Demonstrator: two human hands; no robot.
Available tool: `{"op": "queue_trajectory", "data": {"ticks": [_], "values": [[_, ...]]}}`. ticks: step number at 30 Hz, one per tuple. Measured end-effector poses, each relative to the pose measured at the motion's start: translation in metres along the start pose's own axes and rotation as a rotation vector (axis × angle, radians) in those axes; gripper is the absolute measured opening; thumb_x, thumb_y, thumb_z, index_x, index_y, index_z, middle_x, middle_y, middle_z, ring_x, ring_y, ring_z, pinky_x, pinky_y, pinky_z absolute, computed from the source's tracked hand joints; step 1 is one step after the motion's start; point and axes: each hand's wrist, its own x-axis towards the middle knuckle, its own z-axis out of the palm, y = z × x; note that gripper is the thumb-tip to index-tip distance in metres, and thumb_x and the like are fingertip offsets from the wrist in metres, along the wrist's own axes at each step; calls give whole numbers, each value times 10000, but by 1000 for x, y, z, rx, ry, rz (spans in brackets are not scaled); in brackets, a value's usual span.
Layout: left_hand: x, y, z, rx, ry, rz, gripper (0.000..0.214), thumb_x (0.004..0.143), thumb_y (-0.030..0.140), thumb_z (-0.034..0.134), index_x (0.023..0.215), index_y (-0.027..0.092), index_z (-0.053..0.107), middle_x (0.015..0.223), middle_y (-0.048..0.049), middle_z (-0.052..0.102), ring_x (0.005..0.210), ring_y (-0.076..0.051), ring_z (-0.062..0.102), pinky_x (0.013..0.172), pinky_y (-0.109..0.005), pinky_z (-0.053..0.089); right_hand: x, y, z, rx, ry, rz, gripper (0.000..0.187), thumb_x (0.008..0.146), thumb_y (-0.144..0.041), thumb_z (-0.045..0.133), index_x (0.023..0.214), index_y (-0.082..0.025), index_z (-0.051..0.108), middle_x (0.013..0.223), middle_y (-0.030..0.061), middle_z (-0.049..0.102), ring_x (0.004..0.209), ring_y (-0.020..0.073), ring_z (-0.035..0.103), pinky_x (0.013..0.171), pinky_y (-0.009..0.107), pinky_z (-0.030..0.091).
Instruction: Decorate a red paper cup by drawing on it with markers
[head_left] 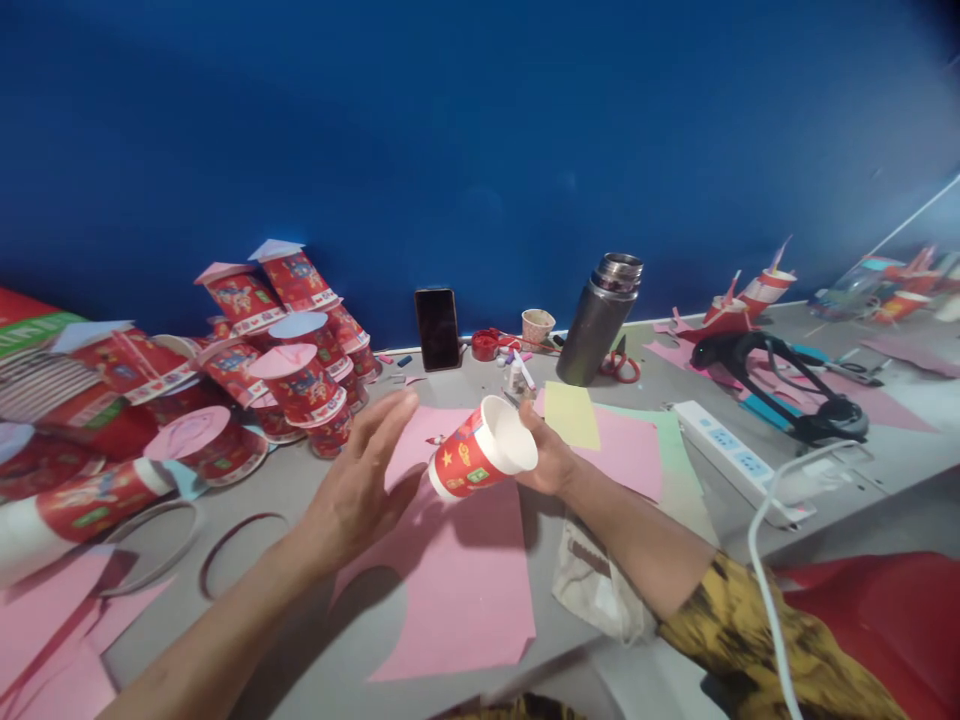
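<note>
hands (360, 480) (551, 460) 2 | held cup (480, 452) 1 | phone (437, 328) 1 | flask (598, 320) 1 | power strip (731, 455) 1 | scissors (621, 366) 1

Glossy printed paper cup (480, 452), matt pink paper sheet (457, 570) (smooth), brushed-metal flask (598, 318)

You're at a craft workstation. Your grey tabletop (300, 480) is strewn with pink paper sheets (457, 580), a heap of red paper cups (292, 340) capped with paper, red-handled scissors (621, 366) and markers (519, 366). A plain blue partition wall (480, 150) stands behind.
</note>
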Motion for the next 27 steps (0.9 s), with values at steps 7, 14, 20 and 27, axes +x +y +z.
{"op": "queue_trajectory", "data": {"ticks": [7,14,20,27], "values": [[41,31,-23,112,-281,247,885,1003,25,615,1749,321,242,1729,-144,459,1697,-356,261,1317,-611,409,-4,-7,11,119,-99,-4,769,816,-914,686,1140,-219,748,1010,93,799,1057,310,758,848,406,621],[39,36,-37,-74,-336,125,805,1010,158,649,1716,272,280,1734,-163,456,1651,-345,384,1314,-585,430,-2,-6,3,47,-52,3,833,698,-929,785,1103,-202,789,934,77,770,868,248,718,708,337,575],[12,27,-37,-49,-243,-116,793,893,178,690,1612,295,375,1508,-146,583,1448,-354,574,1168,-563,580,-1,-15,7,-69,220,-279,566,709,-587,980,1083,-201,803,837,26,757,676,130,606,608,249,477],[-19,-4,-13,-38,-130,-297,795,846,260,772,1558,278,421,1449,-150,519,1393,-376,542,1096,-589,599,-18,-23,19,-258,412,-557,448,940,-640,774,952,-194,809,636,10,695,528,116,510,499,261,409]]}}
